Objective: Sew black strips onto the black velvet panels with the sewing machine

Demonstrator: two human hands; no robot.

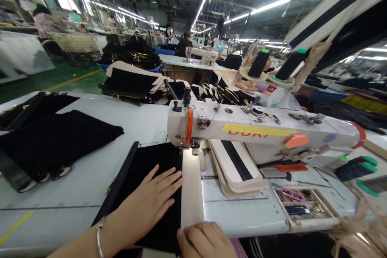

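My left hand [145, 197] lies flat with its fingers spread on a black fabric piece [157, 157], which has a dark bar along its left edge. Beside that fabric, a beige panel [191, 193] runs up under the presser foot [195, 151] of a white sewing machine [256, 129]. At the near end of the panel, my right hand [208, 242] is closed, thumb and fingers pinching the edge where panel and black fabric meet. The near part of the work is cut off by the frame.
Right of the needle lies a stack of beige panels [226, 169] with a black stripe. An open tray [305, 205] of small tools sits near the front edge. Black fabric pieces [60, 141] lie left; thread cones [258, 64] stand behind the machine. Other people work farther back.
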